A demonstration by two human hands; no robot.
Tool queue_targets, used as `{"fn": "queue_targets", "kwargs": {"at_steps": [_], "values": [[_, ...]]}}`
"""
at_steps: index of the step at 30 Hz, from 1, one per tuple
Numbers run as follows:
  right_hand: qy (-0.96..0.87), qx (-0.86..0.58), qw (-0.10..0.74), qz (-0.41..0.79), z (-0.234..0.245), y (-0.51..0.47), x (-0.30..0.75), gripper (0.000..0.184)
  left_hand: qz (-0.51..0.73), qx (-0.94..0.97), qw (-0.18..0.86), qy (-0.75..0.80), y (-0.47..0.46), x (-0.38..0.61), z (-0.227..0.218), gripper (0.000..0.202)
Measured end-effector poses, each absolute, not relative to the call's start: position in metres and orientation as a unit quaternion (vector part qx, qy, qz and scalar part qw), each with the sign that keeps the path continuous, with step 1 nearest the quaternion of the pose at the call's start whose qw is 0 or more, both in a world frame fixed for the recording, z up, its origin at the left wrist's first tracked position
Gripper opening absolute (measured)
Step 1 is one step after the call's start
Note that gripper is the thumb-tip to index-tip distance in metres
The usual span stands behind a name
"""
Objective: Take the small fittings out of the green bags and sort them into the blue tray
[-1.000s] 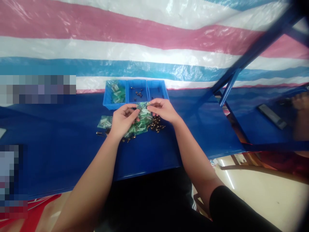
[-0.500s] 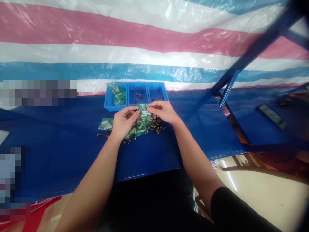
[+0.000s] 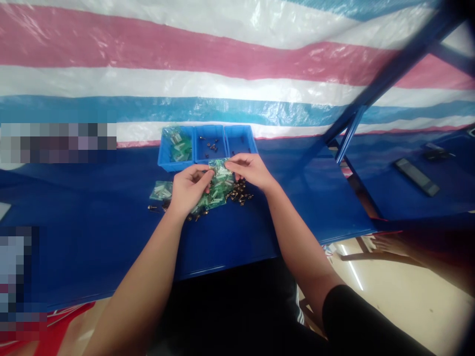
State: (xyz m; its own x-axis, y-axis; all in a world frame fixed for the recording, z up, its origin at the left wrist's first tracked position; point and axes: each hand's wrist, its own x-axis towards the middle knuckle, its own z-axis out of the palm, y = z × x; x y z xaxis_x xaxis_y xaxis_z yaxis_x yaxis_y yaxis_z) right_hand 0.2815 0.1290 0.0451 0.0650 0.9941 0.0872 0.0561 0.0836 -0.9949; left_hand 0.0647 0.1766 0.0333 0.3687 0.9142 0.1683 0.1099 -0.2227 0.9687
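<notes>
Between my two hands is a small clear greenish plastic bag [image 3: 219, 169] with small parts inside. My left hand [image 3: 191, 188] pinches its left edge between thumb and fingers. At its upper right, my right hand [image 3: 247, 169] grips the bag with thumb and fingertips. Below the held bag lie more green bags [image 3: 214, 199] of small pale parts on the table. Loose dark screws with brassy tips [image 3: 241, 194] lie by these bags, under my right hand. Another filled bag [image 3: 162, 190] rests left of my left hand, with a few screws near it.
Three blue bins stand in a row behind my hands: a left bin [image 3: 159, 157] with green bags, a middle bin [image 3: 208, 132] and a right bin [image 3: 238, 132] with screws. A blue frame post [image 3: 351, 133] and a phone [image 3: 416, 177] are right. Another person's arm [image 3: 411, 254] shows lower right.
Both hands keep hold of the bag and have barely moved. At the right, the other person's hand has come down from the table to beside its edge.
</notes>
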Motion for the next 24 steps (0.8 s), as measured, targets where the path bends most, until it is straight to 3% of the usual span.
{"fn": "queue_targets", "kwargs": {"at_steps": [6,12,24], "values": [[-0.519,-0.501,0.534,0.441,0.0456,0.1290,0.2812,0.039,0.421,0.659,0.499,0.373,0.1767,0.0656,0.0298,0.024],[-0.528,-0.469,0.496,0.505,0.0510,0.1242,0.2828,0.041,0.477,0.643,0.486,0.350,0.1799,0.0644,0.0317,0.032],[-0.531,-0.483,0.515,0.469,0.0443,0.1275,0.2821,0.044,0.441,0.669,0.472,0.367,0.1784,0.0651,0.0261,0.019]]}}
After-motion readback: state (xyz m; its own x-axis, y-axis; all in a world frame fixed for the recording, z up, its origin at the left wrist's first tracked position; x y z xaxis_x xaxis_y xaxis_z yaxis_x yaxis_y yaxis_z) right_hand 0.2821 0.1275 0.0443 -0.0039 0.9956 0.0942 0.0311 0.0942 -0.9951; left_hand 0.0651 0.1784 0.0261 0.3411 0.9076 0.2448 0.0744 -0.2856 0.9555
